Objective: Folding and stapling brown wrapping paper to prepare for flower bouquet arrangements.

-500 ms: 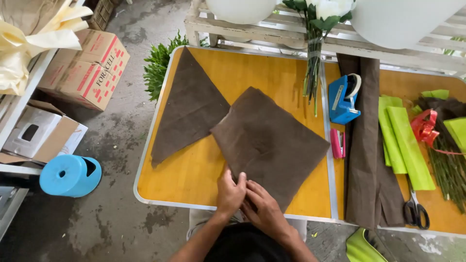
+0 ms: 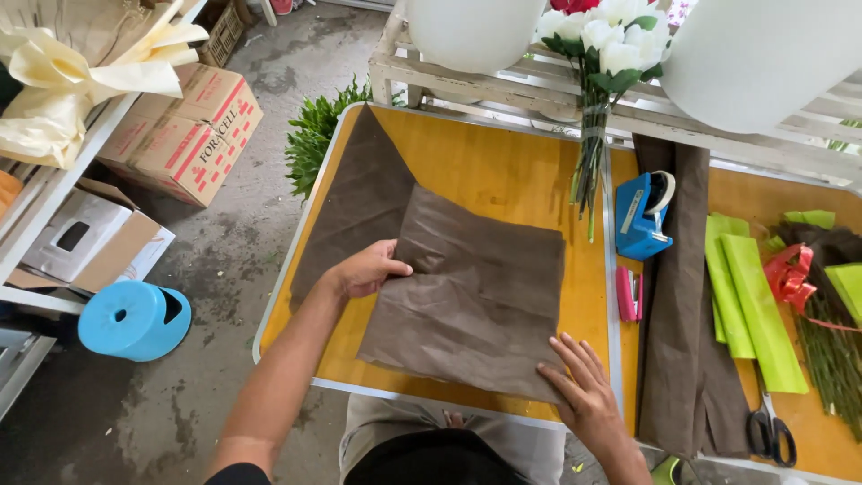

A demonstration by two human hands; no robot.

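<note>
A brown sheet of wrapping paper lies on the yellow table, partly over a second brown sheet at the table's left. My left hand grips the left edge of the top sheet, thumb over it. My right hand rests flat on the sheet's lower right corner with fingers spread. A bunch of white flowers with long green stems lies at the far middle of the table.
Right of the sheet are a blue tape dispenser, a pink stapler, a long folded brown paper, green paper strips, a red ribbon and scissors. On the floor at left are cardboard boxes and a blue stool.
My hands have moved apart from the sheet's near corner: the left to its left edge, the right to its lower right corner. The sheet has turned squarer to the table. The view has come closer.
</note>
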